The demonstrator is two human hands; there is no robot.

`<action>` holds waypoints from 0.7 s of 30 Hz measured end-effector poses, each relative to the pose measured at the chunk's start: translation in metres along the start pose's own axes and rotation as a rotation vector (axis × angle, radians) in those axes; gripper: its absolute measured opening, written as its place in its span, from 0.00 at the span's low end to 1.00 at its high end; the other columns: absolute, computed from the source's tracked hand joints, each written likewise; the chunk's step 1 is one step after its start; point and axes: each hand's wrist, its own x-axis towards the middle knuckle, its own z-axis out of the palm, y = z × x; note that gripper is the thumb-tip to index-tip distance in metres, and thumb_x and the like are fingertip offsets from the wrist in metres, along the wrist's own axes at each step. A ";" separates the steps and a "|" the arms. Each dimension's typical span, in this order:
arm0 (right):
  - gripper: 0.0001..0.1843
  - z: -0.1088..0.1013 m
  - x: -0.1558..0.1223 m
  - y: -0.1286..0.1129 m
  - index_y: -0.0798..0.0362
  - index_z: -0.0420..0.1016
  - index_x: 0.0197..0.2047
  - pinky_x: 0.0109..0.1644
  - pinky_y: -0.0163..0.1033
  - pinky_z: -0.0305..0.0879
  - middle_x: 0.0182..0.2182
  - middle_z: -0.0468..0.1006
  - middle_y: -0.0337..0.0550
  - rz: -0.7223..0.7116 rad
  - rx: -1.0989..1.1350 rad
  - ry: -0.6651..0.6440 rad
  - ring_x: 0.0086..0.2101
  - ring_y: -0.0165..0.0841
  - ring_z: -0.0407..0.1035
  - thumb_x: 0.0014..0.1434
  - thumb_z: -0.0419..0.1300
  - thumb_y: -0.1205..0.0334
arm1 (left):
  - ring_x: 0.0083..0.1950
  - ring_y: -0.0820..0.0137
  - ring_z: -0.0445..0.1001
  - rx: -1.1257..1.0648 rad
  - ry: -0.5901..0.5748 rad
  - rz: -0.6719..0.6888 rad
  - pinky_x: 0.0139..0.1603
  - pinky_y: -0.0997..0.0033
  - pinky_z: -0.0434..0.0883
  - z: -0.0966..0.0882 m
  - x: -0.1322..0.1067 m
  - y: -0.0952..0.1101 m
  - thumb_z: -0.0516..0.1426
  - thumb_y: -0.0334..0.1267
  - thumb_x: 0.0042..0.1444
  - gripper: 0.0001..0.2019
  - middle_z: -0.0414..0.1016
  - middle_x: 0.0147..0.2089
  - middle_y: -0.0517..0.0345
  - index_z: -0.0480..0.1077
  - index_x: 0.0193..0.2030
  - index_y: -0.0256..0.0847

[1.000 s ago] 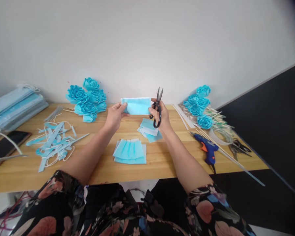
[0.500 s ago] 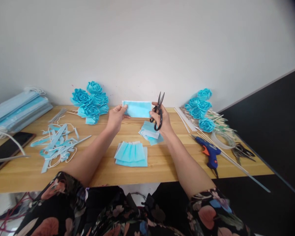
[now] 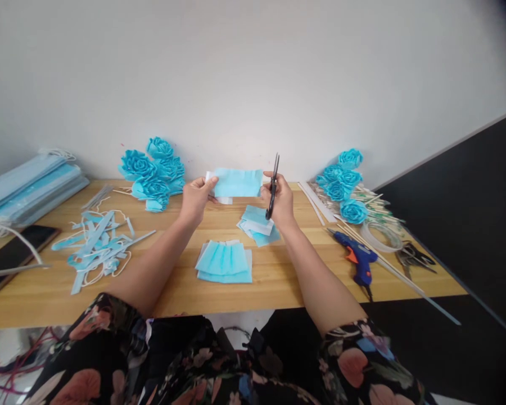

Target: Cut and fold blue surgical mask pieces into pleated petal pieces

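Observation:
Above the wooden table (image 3: 278, 278) I hold up a light blue mask sheet (image 3: 238, 182) between both hands. My left hand (image 3: 196, 197) pinches its left end, where white layers peel apart. My right hand (image 3: 280, 199) grips black scissors (image 3: 272, 185) pointing upward, blades closed, while its fingertips touch the sheet's right end. Under the hands lies a small heap of cut blue pieces (image 3: 257, 224). Nearer to me sits a pleated blue stack (image 3: 224, 261).
Blue fabric roses (image 3: 154, 171) lean on the wall at left and more roses (image 3: 341, 183) at right beside wooden sticks (image 3: 373, 211). A blue glue gun (image 3: 356, 259), a second pair of scissors (image 3: 413, 254), cut strips (image 3: 96, 244), stacked masks (image 3: 29, 185) and a phone (image 3: 12, 253) lie around.
The scissors turned edge-on, blades now closed. The left end of the sheet has been separated, showing white layers. The hands stayed at about the same place.

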 end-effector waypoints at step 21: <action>0.21 0.006 -0.011 -0.020 0.47 0.69 0.53 0.34 0.31 0.68 0.32 0.73 0.35 -0.221 0.023 -0.180 0.30 0.26 0.69 0.55 0.61 0.61 | 0.49 0.56 0.78 0.086 -0.602 -0.322 0.44 0.62 0.73 0.001 -0.050 0.026 0.55 0.66 0.56 0.35 0.78 0.53 0.36 0.75 0.53 0.34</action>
